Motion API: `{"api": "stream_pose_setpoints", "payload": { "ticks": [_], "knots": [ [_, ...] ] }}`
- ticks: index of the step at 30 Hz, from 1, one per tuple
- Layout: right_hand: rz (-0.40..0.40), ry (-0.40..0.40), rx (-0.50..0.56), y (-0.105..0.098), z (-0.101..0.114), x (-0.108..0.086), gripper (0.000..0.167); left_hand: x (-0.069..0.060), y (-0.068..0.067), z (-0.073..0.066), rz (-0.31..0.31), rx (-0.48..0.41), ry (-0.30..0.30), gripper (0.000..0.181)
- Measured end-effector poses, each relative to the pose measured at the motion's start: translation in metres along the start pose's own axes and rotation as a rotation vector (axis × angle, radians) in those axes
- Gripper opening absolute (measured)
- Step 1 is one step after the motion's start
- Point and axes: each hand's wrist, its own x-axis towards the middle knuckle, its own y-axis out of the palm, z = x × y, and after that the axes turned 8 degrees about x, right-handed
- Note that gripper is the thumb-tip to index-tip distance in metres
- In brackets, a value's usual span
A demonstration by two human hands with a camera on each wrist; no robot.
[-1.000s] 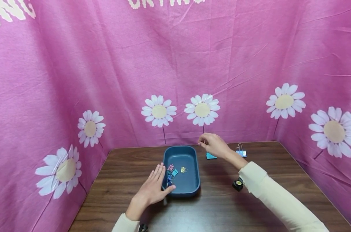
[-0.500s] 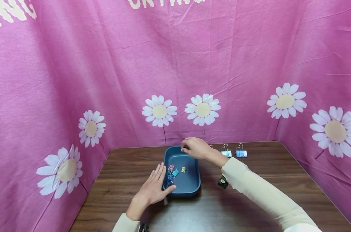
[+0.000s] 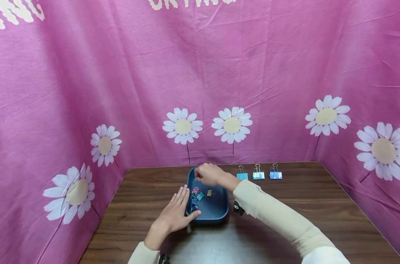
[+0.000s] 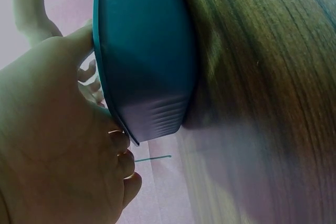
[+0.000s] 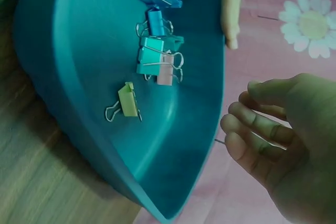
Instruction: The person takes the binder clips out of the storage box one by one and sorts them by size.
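Observation:
A deep blue-green tray (image 3: pixel 216 212) holds several small binder clips. In the right wrist view these include a yellow clip (image 5: pixel 127 101), a turquoise clip (image 5: pixel 150 59), a pink clip (image 5: pixel 165 73) and a blue clip (image 5: pixel 156 22). My left hand (image 3: pixel 171 213) rests on the tray's left rim, fingers straight and thumb over the edge. Above the tray's far end hovers my right hand (image 3: pixel 210 174), its fingers loosely curled; in the right wrist view this hand (image 5: pixel 281 135) has nothing between its fingers and is apart from the clips.
Three larger binder clips stand in a row at the table's back right: a light-blue one (image 3: pixel 242 176), a silvery-blue one (image 3: pixel 258 175) and a bluer one (image 3: pixel 275 175). The wooden table (image 3: pixel 305 205) ends at a pink flowered cloth (image 3: pixel 206 80).
My right hand has moved left from beside the light-blue clip at the back to over the tray, uncovering the row of larger clips. The left hand has stayed on the rim.

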Motion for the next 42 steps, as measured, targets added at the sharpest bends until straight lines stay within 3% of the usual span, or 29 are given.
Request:
{"api": "stream_pose_setpoints", "payload": {
  "ticks": [11,22,31,42],
  "knots": [
    [0.119,0.125,0.015,0.023,0.003,0.015,0.01,0.0,-0.001,0.0,0.016,-0.009,0.001,0.096],
    [0.229,0.204,-0.029,0.044,0.004,0.014,0.011,0.001,-0.002,-0.001,0.026,-0.004,-0.006,0.096],
    [0.258,0.204,0.001,0.05,0.004,0.013,0.013,0.001,-0.002,-0.001,0.025,-0.012,-0.003,0.096],
    [0.271,0.166,-0.075,0.056,0.002,0.009,0.005,0.001,-0.002,0.0,0.035,-0.014,-0.008,0.097]
  ]
}}
